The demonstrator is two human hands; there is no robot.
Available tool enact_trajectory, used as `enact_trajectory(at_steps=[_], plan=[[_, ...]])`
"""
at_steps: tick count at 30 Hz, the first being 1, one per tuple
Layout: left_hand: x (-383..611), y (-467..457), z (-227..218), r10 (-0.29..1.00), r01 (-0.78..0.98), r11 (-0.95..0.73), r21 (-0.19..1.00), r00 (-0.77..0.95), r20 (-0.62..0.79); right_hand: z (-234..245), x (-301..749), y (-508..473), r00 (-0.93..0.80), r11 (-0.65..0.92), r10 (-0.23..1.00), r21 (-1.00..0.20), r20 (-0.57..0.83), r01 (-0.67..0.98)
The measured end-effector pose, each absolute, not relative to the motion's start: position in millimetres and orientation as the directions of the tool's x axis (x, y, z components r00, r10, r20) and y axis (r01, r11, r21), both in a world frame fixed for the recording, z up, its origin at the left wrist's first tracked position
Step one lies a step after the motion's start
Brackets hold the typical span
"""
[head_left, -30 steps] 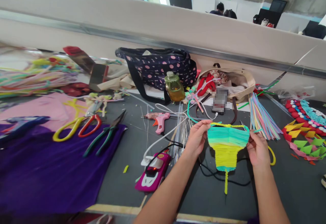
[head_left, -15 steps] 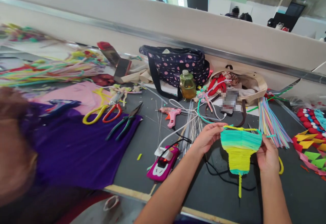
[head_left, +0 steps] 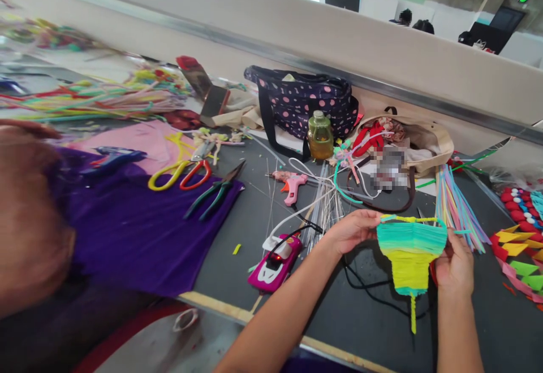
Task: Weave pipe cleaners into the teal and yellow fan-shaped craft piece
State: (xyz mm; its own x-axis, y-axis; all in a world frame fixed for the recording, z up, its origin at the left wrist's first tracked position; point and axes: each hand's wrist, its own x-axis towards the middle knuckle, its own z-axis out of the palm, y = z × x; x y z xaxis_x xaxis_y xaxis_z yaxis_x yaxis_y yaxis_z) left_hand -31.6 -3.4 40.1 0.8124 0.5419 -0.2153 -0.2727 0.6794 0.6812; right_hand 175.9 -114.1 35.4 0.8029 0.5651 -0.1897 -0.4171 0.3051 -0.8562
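Observation:
Between my two hands hangs a pipe-cleaner craft piece (head_left: 409, 257), turquoise at the top, yellow lower down, with a yellow stem pointing down. A twisted yellow strand runs along its top edge. My left hand (head_left: 356, 231) pinches the left end of that strand. At the right edge of the piece, my right hand (head_left: 456, 263) grips it between thumb and fingers; a short turquoise end sticks out past them. The piece is held above the dark tabletop (head_left: 369, 322). A small red thing, mostly hidden, shows beside my right hand.
A magenta car-shaped power strip (head_left: 275, 263), pink glue gun (head_left: 292, 183), wires (head_left: 326, 209) and a green bottle (head_left: 320, 138) lie left of my hands. Pliers (head_left: 215, 193) and scissors (head_left: 182, 174) are farther left, near another person's arm (head_left: 29, 220). Pastel pipe cleaners (head_left: 458, 206) lie behind my right hand.
The view has shifted slightly, so most table things appear farther right. My hands keep the same hold on the craft piece. The other person's blurred arm has moved a little.

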Motion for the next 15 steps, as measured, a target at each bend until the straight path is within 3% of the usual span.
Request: enact_trajectory(at_steps=[6, 10, 15], plan=[[-31.7, -5.9, 46.2, 0.496, -0.301, 0.748, 0.592, 0.845, -0.197, 33.4, 175.4, -114.2, 0.798, 0.298, 0.566, -0.852, -0.206, -0.431], [-28.6, -10.3, 49.7, 0.501, -0.310, 0.723, 0.618, 0.850, -0.161, 35.5, 169.6, -114.4, 0.787, 0.281, 0.591, -0.869, -0.177, -0.407], [-18.8, -16.6, 46.4, 0.753, -0.342, 0.505, 0.792, 0.624, -0.210, 38.0, 164.0, -114.6, 0.793, 0.282, 0.593, -0.886, -0.140, -0.367]])
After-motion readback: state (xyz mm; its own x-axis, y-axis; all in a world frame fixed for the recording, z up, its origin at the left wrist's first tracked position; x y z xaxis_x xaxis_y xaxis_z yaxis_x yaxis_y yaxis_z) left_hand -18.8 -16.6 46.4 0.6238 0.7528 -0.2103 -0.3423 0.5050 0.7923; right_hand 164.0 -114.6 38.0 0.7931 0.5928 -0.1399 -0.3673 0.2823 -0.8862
